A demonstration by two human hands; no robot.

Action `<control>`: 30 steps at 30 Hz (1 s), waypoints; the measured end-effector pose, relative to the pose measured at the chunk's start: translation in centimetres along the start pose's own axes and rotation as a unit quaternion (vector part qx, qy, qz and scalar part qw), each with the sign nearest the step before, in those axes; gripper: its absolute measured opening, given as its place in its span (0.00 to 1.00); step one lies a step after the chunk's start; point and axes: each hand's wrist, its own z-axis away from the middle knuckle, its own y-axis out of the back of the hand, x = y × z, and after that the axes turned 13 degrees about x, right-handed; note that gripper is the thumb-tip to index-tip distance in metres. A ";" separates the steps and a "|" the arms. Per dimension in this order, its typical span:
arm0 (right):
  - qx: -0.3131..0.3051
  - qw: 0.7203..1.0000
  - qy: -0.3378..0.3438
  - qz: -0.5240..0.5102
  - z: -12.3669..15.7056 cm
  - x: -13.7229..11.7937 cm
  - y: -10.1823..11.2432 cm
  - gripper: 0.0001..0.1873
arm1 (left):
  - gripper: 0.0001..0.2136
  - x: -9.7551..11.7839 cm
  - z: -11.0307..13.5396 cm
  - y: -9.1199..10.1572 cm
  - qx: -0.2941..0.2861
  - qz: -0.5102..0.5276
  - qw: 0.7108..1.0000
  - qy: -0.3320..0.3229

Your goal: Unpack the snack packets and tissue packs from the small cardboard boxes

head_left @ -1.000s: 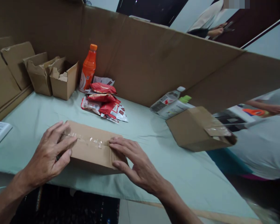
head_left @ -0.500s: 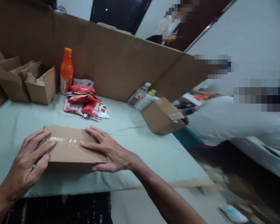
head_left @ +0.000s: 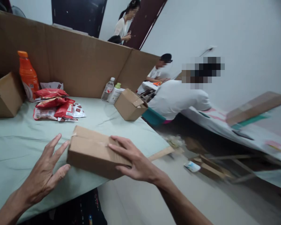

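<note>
A closed cardboard box (head_left: pixel 91 148) with clear tape along its top sits near the front edge of the table, its near right corner reaching past the edge. My right hand (head_left: pixel 133 157) grips the right end, fingers over the top and thumb at the near side. Just left of the box, my left hand (head_left: pixel 48 167) is open with fingers spread, its fingertips close to the left end. Whether those fingertips touch the cardboard I cannot tell.
Behind lie red snack packets (head_left: pixel 53 103) beside an orange bottle (head_left: pixel 28 76). An open carton (head_left: pixel 7 97) stands left, a smaller carton (head_left: pixel 130 104) right by a clear bottle (head_left: pixel 108 90). A cardboard partition (head_left: pixel 84 62) runs behind. People sit and stand beyond.
My view has swung right. The box has turned and shifted toward the table's right front edge with my right hand on it. My left hand has come off the top of the box.
</note>
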 end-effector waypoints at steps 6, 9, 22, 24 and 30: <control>0.110 0.959 -0.199 0.169 8.8 10.9 6.6 0.32 | 0.21 -3.6 0.1 -4.5 -0.020 -0.044 0.997 -0.056; 0.150 0.919 -0.296 0.213 11.3 16.4 9.3 0.35 | 0.20 -6.6 1.5 -6.4 0.000 -0.066 0.996 -0.060; 0.206 0.854 -0.378 0.293 7.6 23.2 9.3 0.39 | 0.16 -7.5 2.7 -7.6 -0.022 -0.077 0.997 0.006; 0.277 0.837 -0.316 0.350 7.4 21.9 8.2 0.36 | 0.16 -6.8 2.9 -7.6 -0.045 -0.083 0.995 0.023; 0.189 0.950 -0.155 0.195 2.1 15.6 -5.3 0.21 | 0.17 -4.4 2.7 -7.4 -0.100 -0.103 0.987 0.072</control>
